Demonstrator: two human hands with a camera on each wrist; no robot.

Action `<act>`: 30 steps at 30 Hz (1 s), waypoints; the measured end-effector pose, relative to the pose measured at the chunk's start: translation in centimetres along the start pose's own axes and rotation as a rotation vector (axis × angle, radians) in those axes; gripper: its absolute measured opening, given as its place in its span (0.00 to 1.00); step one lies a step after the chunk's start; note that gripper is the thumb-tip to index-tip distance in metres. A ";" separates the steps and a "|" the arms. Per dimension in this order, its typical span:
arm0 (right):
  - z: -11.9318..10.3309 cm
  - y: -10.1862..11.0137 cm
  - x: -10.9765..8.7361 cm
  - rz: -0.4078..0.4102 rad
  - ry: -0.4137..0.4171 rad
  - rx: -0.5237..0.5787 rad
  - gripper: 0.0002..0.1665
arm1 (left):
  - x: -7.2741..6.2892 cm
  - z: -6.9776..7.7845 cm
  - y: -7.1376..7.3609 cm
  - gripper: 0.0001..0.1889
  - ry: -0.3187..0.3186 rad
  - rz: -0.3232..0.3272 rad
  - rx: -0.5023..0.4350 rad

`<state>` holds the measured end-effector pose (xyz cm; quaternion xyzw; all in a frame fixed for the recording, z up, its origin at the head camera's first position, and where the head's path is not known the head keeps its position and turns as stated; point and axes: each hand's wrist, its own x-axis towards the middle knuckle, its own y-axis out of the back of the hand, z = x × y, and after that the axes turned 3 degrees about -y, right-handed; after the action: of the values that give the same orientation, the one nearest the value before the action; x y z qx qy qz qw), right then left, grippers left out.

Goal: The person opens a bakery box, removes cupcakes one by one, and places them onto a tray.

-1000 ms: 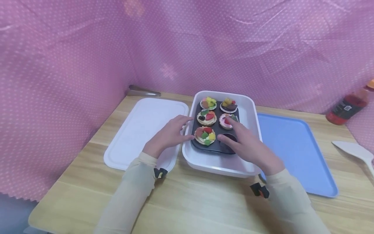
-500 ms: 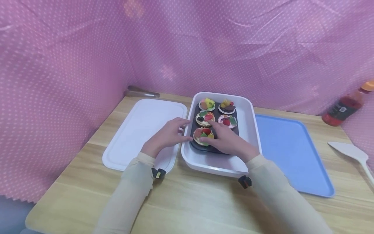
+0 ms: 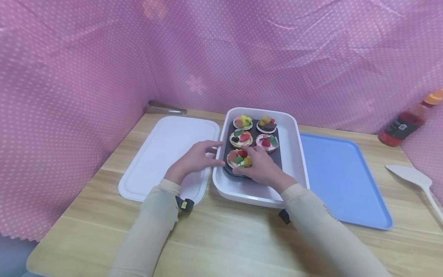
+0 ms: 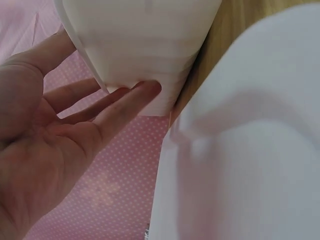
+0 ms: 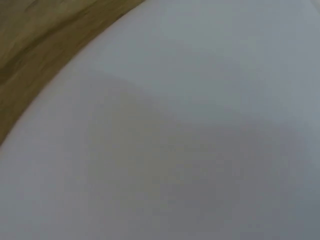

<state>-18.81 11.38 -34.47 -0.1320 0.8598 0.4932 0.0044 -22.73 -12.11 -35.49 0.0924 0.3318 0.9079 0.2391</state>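
A dark muffin tin (image 3: 255, 154) holding several fruit tarts lies inside a white tub (image 3: 247, 197). My right hand (image 3: 264, 169) pinches the front-left fruit tart (image 3: 238, 159), with thumb at its near side and index finger at its far side. That hand covers the tin's front-right cup. On the tub's left wall rests my left hand (image 3: 194, 159), fingers extended; in the left wrist view its fingertips (image 4: 150, 90) meet the outer wall. Behind the pinched tart sit a berry tart (image 3: 241, 139) and a pink cream tart (image 3: 267, 142). The right wrist view shows only a blurred white surface.
A white board (image 3: 169, 154) lies left of the tub, a blue tray (image 3: 346, 181) to its right. Metal tongs (image 3: 167, 108) lie at the back left. A red bottle (image 3: 401, 125) and a white spatula (image 3: 412, 175) are at the far right. Pink cloth (image 3: 207, 54) hangs behind.
My right hand has moved left, from over the front-right cup to the front-left tart, and its fingers have closed about it. My left hand has stayed at the tub's left side.
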 end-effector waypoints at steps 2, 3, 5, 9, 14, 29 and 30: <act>0.0 -0.3 0.1 0.017 -0.008 0.006 0.53 | 0.0 -0.1 0.2 0.40 -0.002 0.000 -0.008; 0.0 -0.4 0.1 0.027 -0.010 0.011 0.53 | 0.0 -0.2 0.2 0.40 0.003 0.001 -0.014; -0.1 -0.7 0.1 0.054 -0.004 0.015 0.51 | 0.1 -0.3 0.3 0.40 0.007 0.000 -0.025; -0.1 -1.2 0.2 0.094 0.011 0.011 0.48 | 0.2 -0.4 0.4 0.40 0.031 -0.007 -0.054; -0.2 -1.5 0.1 0.115 -0.007 0.016 0.48 | 0.3 -0.5 0.4 0.40 0.045 -0.007 -0.068; 0.0 -1.4 0.1 0.122 -0.024 0.035 0.45 | 0.2 -0.4 -0.1 0.41 0.059 -0.003 -0.085; 0.0 -1.4 0.1 0.124 -0.021 0.032 0.45 | 0.2 -0.4 -0.1 0.41 0.062 -0.002 -0.084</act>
<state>-18.59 10.65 -35.69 -0.0729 0.8740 0.4802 -0.0151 -23.00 -12.16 -35.83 0.0540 0.3008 0.9231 0.2333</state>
